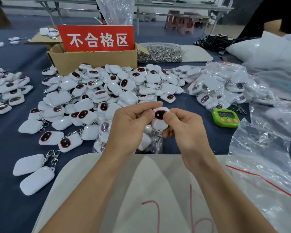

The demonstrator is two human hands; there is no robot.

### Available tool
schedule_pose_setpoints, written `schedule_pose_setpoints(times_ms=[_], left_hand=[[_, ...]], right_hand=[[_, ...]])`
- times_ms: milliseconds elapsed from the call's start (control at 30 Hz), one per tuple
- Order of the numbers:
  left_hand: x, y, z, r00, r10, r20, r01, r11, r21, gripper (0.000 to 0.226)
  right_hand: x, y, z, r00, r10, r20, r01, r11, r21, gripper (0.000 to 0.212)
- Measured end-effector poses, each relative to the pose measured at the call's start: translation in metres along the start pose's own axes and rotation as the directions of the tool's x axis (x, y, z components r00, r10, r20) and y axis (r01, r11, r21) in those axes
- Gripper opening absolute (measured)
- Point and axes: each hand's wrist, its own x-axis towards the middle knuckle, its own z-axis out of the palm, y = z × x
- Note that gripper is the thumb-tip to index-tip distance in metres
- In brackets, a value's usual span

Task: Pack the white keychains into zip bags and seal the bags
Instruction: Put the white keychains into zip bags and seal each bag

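Keychain (160,122), white, in the curled-finger pinch of left hand (129,130) and right hand (183,130) together

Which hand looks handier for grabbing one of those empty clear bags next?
Probably the right hand. The empty zip bags lie on that side, and the left hand could hold the white keychain that both hands now pinch.

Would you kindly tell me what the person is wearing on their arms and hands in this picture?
Nothing is worn: the left hand and right hand are ungloved, with no rings visible. The left forearm and right forearm are bare down to the frame's edge: no sleeves, watch, bracelets or markings show.
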Motion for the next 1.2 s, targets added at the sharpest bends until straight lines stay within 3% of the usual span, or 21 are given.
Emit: schedule_pose_setpoints(times_ms=[200,433,700,833,1200], left_hand=[[-0.0011,-0.0044,-0.0001,1.000,-0.026,-0.005,0.026,0.997,0.067,0.033],[-0.0049,-0.0024,0.0050,0.998,0.021,-0.057,-0.014,0.992,0.128,0.037],[-0.0042,-0.0074,0.0038,0.987,-0.019,-0.159,0.049,0.981,0.186,0.031],[-0.0040,-0.0060,0.0056,0.992,-0.025,-0.124,0.045,0.985,0.165,0.016],[-0.0041,-0.0073,0.0062,0.994,0.055,-0.089,-0.036,0.979,0.203,0.019]], right_hand=[[0.0004,0.0047,0.0013,0.995,-0.012,-0.096,0.001,0.994,-0.113,0.019],[0.0000,-0.0011,0.0020,1.000,-0.024,-0.020,0.023,0.996,-0.084,0.016],[-0.0004,0.0009,0.0042,0.999,0.029,0.041,-0.022,0.987,-0.156,0.020],[-0.0002,0.0012,0.0007,0.998,0.062,0.031,-0.060,0.995,-0.077,0.014],[-0.0016,-0.0033,-0.0007,0.998,0.057,-0.002,-0.057,0.998,-0.031,0.023]])
